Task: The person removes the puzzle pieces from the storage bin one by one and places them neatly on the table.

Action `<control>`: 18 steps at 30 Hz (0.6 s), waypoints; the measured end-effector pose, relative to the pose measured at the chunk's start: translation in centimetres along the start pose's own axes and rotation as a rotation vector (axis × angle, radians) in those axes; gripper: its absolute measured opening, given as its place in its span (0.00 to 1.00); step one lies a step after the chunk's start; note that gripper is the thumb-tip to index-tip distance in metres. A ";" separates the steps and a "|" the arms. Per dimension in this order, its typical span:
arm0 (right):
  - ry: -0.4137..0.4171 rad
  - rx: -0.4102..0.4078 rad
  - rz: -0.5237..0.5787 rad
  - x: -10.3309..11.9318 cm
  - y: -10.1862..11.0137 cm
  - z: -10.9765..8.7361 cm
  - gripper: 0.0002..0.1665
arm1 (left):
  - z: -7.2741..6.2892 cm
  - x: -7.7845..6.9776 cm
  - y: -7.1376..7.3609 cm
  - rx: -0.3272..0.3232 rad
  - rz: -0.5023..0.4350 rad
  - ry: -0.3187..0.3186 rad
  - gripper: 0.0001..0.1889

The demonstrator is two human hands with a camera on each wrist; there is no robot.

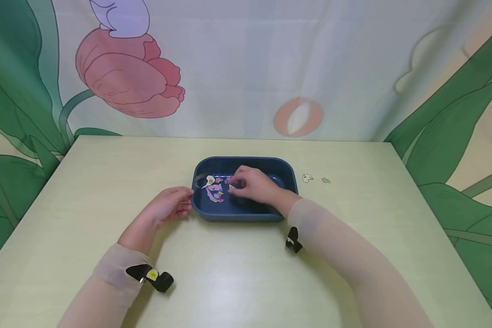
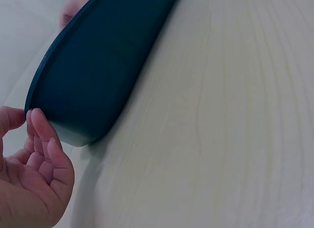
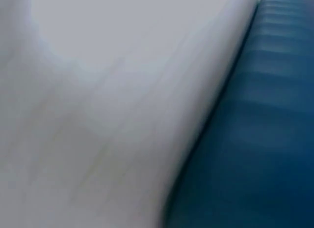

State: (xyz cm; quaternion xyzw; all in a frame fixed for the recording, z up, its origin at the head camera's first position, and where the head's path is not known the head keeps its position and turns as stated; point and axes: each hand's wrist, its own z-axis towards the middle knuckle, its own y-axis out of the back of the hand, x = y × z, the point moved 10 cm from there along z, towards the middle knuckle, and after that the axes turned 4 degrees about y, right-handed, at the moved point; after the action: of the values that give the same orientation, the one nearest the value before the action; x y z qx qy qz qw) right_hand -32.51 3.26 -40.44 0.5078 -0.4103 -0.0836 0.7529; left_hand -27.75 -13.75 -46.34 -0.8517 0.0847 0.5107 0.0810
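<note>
My left hand pinches the rim at the left end of a dark blue rectangular tray. In the left wrist view, thumb and fingertips of the left hand meet at the rim of the tray. My right hand reaches into the tray, with thumb and fingers bent over the pieces at its left side. Several small flat sticker-like cut-outs, pink and purple, lie there beside a cream-coloured piece. I cannot tell whether the right fingertips hold a piece.
Right of the tray, a small whitish cut-out and a greenish one lie on the pale wooden table. Behind the table hangs a printed curtain with flowers and leaves. The right wrist view shows mostly tabletop and the tray's outer wall.
</note>
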 end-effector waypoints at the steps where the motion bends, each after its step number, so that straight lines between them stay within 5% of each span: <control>1: -0.001 -0.004 0.007 0.0 0.2 -0.1 0.16 | 0.1 0.0 0.0 0.000 0.000 0.000 0.10; 9: -0.079 -0.033 0.069 -1.1 1.6 -1.3 0.17 | 0.0 0.0 0.1 -0.004 0.000 0.003 0.09; 18: -0.045 -0.115 0.091 -1.5 3.6 -2.9 0.15 | -0.1 -0.1 0.0 0.004 0.006 -0.005 0.09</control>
State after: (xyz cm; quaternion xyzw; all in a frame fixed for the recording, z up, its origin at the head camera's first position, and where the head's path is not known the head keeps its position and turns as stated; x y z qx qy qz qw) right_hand -32.47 7.81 -38.66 0.4424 -0.4444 -0.0843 0.7743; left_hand -27.68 -13.79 -46.19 -0.8500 0.0880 0.5129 0.0813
